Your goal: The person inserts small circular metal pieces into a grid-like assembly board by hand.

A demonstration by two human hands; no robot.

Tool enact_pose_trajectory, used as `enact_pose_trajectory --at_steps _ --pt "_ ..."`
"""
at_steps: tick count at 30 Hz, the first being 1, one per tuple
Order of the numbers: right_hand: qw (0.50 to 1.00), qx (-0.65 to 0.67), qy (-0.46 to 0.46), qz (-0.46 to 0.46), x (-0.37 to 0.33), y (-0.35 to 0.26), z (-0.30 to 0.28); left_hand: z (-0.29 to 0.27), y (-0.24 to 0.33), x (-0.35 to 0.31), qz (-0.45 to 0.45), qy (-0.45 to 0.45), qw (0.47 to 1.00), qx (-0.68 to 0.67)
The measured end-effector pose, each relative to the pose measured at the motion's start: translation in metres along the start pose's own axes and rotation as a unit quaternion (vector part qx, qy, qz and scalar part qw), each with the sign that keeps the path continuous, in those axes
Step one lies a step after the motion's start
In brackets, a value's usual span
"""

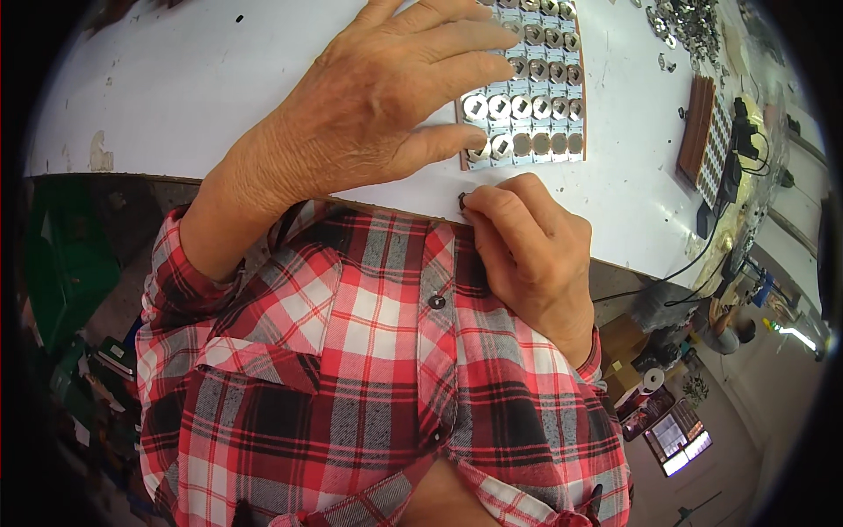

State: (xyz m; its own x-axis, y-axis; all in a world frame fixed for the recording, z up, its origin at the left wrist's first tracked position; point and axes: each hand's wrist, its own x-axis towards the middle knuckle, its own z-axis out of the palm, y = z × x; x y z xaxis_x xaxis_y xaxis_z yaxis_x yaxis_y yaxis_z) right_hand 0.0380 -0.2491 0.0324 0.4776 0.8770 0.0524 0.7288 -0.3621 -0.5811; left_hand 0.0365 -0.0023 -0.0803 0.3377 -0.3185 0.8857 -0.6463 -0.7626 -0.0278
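A panel of small circuit boards (pixel 533 161) lies near the table's front edge, carrying rows of round silver coin-cell holders (pixel 521 107). In the front row, the places on the right show flat, dull grey discs (pixel 540 143) instead. My left hand (pixel 378 105) is spread over the panel's left side, its thumb at the front left corner and its fingers reaching across the upper rows. It hides that side of the panel. Just in front of the panel, my right hand (pixel 536 250) pinches a small dark piece (pixel 463 201) between thumb and forefinger, close to the table edge.
A heap of loose metal parts (pixel 689 26) is at the far right. Nearer stands a stack of similar panels (pixel 700 132), beside a black power strip (pixel 731 176) and cables. Green crates (pixel 70 255) are below the table at left. Another person (pixel 724 329) is in the right background.
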Motion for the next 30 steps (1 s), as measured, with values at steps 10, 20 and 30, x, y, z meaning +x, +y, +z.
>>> enact_pose_trajectory --at_steps 10,20,30 --pt "0.989 -0.113 0.052 -0.075 -0.019 0.014 -0.011 0.004 0.003 -0.004 -0.036 0.016 0.998 -0.053" --pt "0.995 0.061 0.083 0.001 -0.017 0.003 -0.009 0.008 -0.002 -0.007 -0.007 0.056 0.996 -0.062" --pt "0.900 0.305 0.162 0.267 0.009 0.016 -0.008 -0.063 0.028 0.065 -0.271 -0.307 0.906 -0.106"
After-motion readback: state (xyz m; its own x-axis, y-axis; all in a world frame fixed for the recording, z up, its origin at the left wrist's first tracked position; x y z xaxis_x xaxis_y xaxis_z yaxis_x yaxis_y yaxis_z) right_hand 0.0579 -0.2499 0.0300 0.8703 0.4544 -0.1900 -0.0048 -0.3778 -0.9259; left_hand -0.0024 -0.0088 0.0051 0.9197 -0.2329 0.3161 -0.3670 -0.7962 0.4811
